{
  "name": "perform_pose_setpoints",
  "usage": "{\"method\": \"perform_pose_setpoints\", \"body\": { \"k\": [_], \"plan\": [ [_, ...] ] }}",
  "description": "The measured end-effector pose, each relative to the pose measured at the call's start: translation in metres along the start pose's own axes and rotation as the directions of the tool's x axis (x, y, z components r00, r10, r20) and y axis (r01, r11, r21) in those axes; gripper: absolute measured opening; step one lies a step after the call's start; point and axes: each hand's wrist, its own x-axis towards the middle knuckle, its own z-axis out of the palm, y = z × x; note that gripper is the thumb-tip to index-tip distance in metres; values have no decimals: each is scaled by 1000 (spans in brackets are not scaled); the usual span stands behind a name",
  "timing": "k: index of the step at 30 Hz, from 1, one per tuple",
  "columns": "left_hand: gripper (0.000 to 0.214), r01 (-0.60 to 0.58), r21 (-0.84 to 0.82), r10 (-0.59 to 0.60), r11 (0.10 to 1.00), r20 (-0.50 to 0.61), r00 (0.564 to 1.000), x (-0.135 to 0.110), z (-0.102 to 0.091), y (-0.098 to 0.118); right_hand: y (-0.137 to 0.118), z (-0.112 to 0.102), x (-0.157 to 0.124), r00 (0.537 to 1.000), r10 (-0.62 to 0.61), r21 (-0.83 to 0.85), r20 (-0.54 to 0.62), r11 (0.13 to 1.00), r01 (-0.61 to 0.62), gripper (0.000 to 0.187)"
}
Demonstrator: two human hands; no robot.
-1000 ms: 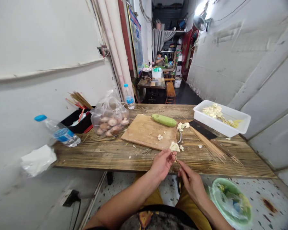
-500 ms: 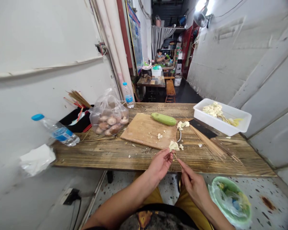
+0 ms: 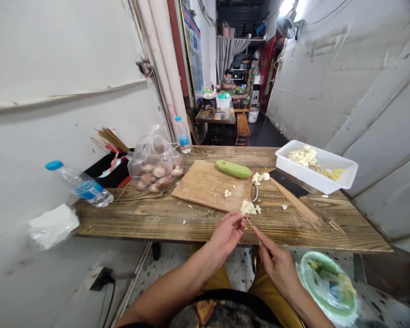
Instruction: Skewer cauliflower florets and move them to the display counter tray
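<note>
My left hand [image 3: 227,233] pinches a pale cauliflower floret [image 3: 248,207] just above the near edge of the wooden table [image 3: 150,219]. My right hand [image 3: 275,262] grips a thin bamboo skewer [image 3: 250,224] whose tip reaches up under the floret. Both hands sit close together in front of the wooden cutting board [image 3: 210,185]. A loose bundle of skewers [image 3: 299,206] lies on the table to the right of my hands.
A green cucumber [image 3: 233,169] and floret bits [image 3: 260,177] lie by the board. A white tray [image 3: 316,166] with skewered florets, a cleaver [image 3: 290,184], a bag of mushrooms [image 3: 155,166], two water bottles [image 3: 80,185] and a green-lined bin [image 3: 328,287] surround me. A person sits far back.
My hands have hardly moved; the right hand slid slightly back along the skewer. The view shifted a little.
</note>
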Motion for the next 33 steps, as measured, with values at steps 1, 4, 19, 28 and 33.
{"method": "perform_pose_setpoints", "body": {
  "k": [1, 4, 19, 28, 33],
  "plan": [
    [11, -14, 13, 14, 1000, 8, 1000, 0, 0, 0, -1, -1, 0, 1000, 2, -2, 0, 1000, -2, 42],
    [13, -62, 71, 61, 996, 23, 998, -1, 0, 3, -3, -3, -1, 1000, 17, 1, 4, 1000, -17, 42],
    [36, -101, 402, 46, 910, 143, 989, -9, -7, 16, -7, -18, -7, 995, 97, 78, 9, 992, -97, 34],
    [41, -83, 504, -8, 860, 174, 985, -17, -6, 2, -10, -20, -10, 992, 130, 113, 6, 985, -130, 32],
    [39, -69, 464, -25, 883, 193, 981, -21, -4, -17, -12, -23, 1, 986, 160, 23, 55, 987, -161, 34]
  ]
}}
